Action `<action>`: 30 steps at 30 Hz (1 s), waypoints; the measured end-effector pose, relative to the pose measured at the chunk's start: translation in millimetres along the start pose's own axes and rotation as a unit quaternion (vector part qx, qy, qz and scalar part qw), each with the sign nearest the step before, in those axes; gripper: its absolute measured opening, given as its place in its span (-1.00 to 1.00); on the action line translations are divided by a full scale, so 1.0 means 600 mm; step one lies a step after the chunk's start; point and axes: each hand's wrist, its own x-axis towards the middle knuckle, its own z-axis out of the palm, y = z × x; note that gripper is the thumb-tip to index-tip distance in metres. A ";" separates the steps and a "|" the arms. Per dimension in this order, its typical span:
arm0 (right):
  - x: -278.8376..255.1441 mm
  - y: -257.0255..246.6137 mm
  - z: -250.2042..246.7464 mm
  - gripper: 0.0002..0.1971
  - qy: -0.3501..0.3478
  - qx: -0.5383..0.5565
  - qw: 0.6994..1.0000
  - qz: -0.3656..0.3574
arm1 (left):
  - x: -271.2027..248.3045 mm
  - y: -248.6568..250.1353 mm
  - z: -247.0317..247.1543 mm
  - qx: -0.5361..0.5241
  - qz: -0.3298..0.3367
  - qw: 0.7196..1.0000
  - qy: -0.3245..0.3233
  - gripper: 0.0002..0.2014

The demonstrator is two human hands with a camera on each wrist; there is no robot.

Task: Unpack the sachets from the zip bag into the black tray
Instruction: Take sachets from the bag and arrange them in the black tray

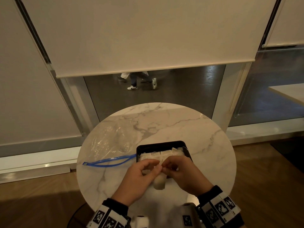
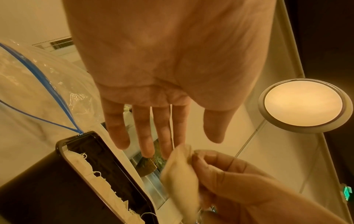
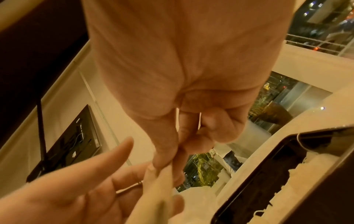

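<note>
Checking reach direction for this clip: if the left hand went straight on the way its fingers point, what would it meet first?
Probably the sachet pinched by the right hand, just beyond the left hand fingertips. The black tray lies farther on; depth is unclear.

1. Bare marble fills the far half and right edge of the round white marble table [image 1: 172, 122]
2. The crumpled clear zip bag with blue seal [image 1: 108, 145] blocks the left
3. The black rectangular plastic tray [image 1: 162, 143] holds a row of white paper sachets [image 1: 158, 156], with both hands just above its near edge
</note>
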 end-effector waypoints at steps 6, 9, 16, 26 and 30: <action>0.000 -0.008 0.003 -0.90 0.023 0.022 0.999 -0.019 | -0.002 0.002 0.005 -0.018 0.006 1.000 0.002 -0.84; 0.000 -0.010 0.005 -0.85 0.030 0.040 0.999 -0.018 | -0.002 0.002 0.007 -0.026 0.014 1.000 -0.005 -0.80; 0.000 -0.017 0.007 -0.74 0.090 0.032 0.995 -0.021 | -0.001 -0.003 0.014 -0.020 0.010 0.999 -0.026 -0.62; 0.004 -0.006 0.009 -0.89 0.086 0.066 0.994 -0.003 | 0.004 -0.016 0.016 -0.007 0.002 1.000 -0.009 -0.73; 0.005 0.008 -0.007 -0.93 0.014 0.106 0.992 0.062 | 0.005 -0.022 0.015 0.002 0.013 0.999 0.047 -0.65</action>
